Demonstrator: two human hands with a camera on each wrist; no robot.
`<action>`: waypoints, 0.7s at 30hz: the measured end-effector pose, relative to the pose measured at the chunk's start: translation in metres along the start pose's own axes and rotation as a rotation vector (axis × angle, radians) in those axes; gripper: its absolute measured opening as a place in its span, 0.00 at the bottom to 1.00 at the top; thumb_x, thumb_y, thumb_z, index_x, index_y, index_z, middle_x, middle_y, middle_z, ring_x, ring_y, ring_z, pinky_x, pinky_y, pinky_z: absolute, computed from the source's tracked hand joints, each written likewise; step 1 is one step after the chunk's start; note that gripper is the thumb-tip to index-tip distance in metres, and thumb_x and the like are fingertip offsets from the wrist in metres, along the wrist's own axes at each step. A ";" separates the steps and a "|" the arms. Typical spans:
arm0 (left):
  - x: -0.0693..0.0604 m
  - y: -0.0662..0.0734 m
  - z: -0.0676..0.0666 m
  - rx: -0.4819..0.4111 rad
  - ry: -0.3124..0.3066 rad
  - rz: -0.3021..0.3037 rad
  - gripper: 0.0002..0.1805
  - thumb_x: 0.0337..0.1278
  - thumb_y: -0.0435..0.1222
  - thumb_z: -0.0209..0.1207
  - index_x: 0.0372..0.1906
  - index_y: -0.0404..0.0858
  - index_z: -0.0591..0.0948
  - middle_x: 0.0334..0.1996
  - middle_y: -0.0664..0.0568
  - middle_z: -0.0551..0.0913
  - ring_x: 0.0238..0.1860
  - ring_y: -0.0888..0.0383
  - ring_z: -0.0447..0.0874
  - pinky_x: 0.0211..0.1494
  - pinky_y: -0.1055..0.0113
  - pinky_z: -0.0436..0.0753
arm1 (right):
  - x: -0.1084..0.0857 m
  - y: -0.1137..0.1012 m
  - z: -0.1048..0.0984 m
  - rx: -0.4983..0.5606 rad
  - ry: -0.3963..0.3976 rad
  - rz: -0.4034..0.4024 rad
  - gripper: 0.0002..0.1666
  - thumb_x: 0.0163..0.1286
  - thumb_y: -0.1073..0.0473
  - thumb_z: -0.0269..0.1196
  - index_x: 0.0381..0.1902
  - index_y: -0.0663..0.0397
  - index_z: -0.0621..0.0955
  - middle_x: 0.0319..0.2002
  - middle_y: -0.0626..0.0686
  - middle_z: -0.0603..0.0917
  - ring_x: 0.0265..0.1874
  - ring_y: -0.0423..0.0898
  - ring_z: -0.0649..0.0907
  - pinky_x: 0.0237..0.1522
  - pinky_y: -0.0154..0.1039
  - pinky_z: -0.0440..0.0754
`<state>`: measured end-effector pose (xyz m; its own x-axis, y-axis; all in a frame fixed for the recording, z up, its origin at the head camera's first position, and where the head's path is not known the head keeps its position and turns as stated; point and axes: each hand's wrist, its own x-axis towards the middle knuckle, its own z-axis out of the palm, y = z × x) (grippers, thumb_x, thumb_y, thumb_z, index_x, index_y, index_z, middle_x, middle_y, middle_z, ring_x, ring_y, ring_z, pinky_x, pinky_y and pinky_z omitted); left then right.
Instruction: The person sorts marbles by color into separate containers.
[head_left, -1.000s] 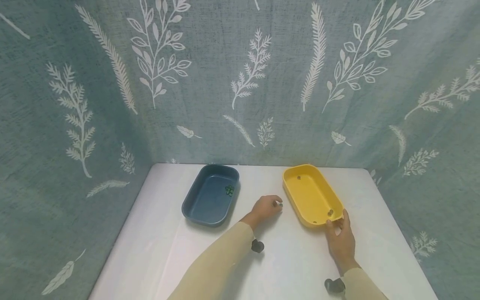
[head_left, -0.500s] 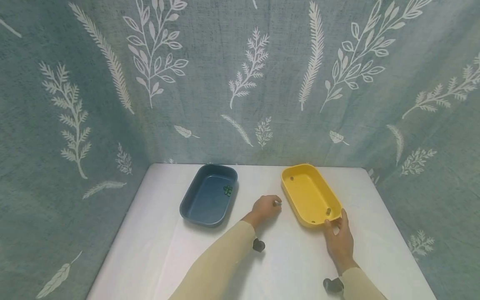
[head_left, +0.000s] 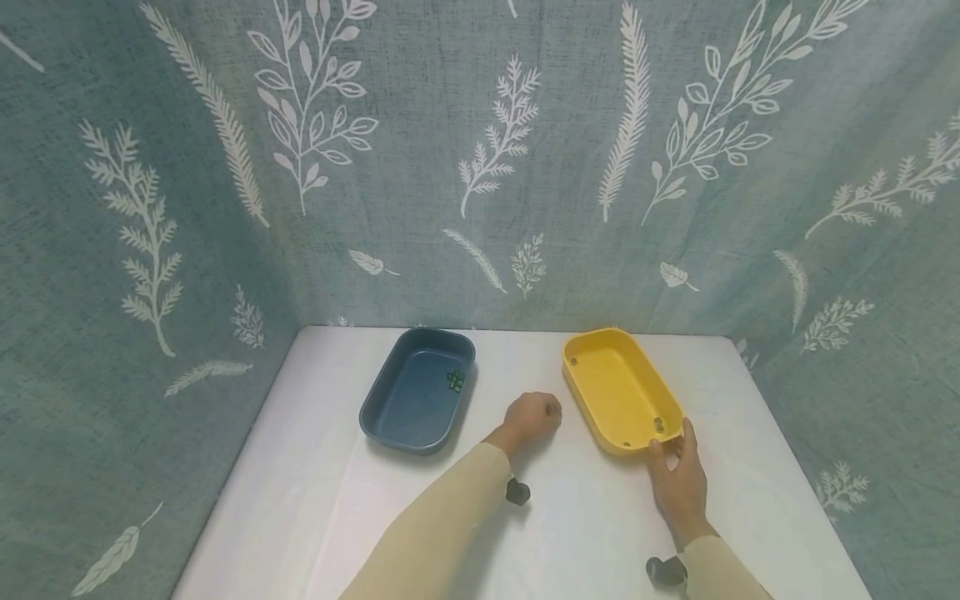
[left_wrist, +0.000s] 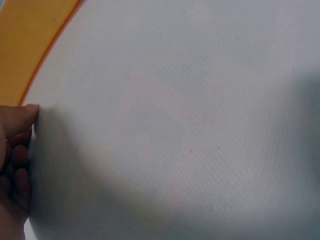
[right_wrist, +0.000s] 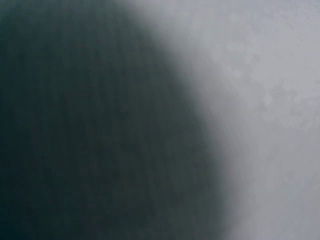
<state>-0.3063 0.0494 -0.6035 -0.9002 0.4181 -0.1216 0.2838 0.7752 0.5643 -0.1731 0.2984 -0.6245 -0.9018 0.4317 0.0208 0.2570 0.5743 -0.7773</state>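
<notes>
In the head view my left hand (head_left: 534, 417) hovers over the white table just left of the yellow tray (head_left: 619, 392), its fingers curled in; the marble seen at its fingertips earlier is hidden. The left wrist view catches the thumb and curled fingers (left_wrist: 20, 155) at its left edge. My right hand (head_left: 678, 483) grips the near right corner of the yellow tray by thumb and fingers. Small greenish marbles (head_left: 659, 425) lie at that near end, with another marble (head_left: 573, 362) by the far left wall. Green marbles (head_left: 456, 381) cluster inside the dark blue tray (head_left: 397, 433).
The white table (head_left: 585, 533) ends at a green leaf-patterned curtain (head_left: 420, 275) behind and at both sides. Dark wrist devices (head_left: 517, 492) sit at both cuffs. The right wrist view holds only a dark blur and white surface.
A marble in the yellow tray has rolled left toward the far left wall. My left fingers have curled further in, covering the small marble at their tips. Both hands stay nearly in place.
</notes>
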 end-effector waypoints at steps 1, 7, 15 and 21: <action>0.000 0.000 0.000 0.003 0.003 0.002 0.08 0.59 0.41 0.63 0.43 0.48 0.86 0.41 0.60 0.86 0.49 0.57 0.83 0.53 0.62 0.79 | 0.000 0.000 0.000 -0.001 0.002 0.001 0.47 0.74 0.37 0.50 0.78 0.41 0.39 0.70 0.66 0.63 0.68 0.65 0.62 0.67 0.64 0.56; -0.002 -0.002 0.002 0.005 0.028 0.008 0.07 0.58 0.41 0.63 0.41 0.48 0.86 0.40 0.61 0.86 0.48 0.57 0.83 0.53 0.61 0.79 | 0.000 0.003 0.003 0.003 -0.010 0.023 0.48 0.74 0.34 0.48 0.78 0.39 0.38 0.71 0.65 0.61 0.69 0.65 0.61 0.67 0.65 0.54; -0.005 -0.008 0.002 -0.049 0.042 0.043 0.08 0.59 0.41 0.61 0.41 0.47 0.86 0.40 0.60 0.86 0.49 0.56 0.83 0.53 0.60 0.79 | -0.001 0.003 0.002 0.004 -0.001 0.002 0.48 0.74 0.35 0.49 0.78 0.40 0.39 0.70 0.65 0.63 0.69 0.65 0.62 0.67 0.65 0.55; -0.007 -0.009 -0.001 -0.089 0.040 0.059 0.10 0.58 0.39 0.61 0.44 0.45 0.85 0.43 0.58 0.86 0.50 0.55 0.82 0.55 0.60 0.78 | 0.000 0.003 0.001 -0.002 -0.004 0.012 0.48 0.73 0.35 0.49 0.78 0.40 0.38 0.70 0.65 0.63 0.69 0.65 0.62 0.67 0.65 0.54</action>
<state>-0.3028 0.0392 -0.6065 -0.8958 0.4411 -0.0550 0.3075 0.7042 0.6400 -0.1728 0.2997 -0.6277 -0.9001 0.4356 0.0085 0.2689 0.5707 -0.7759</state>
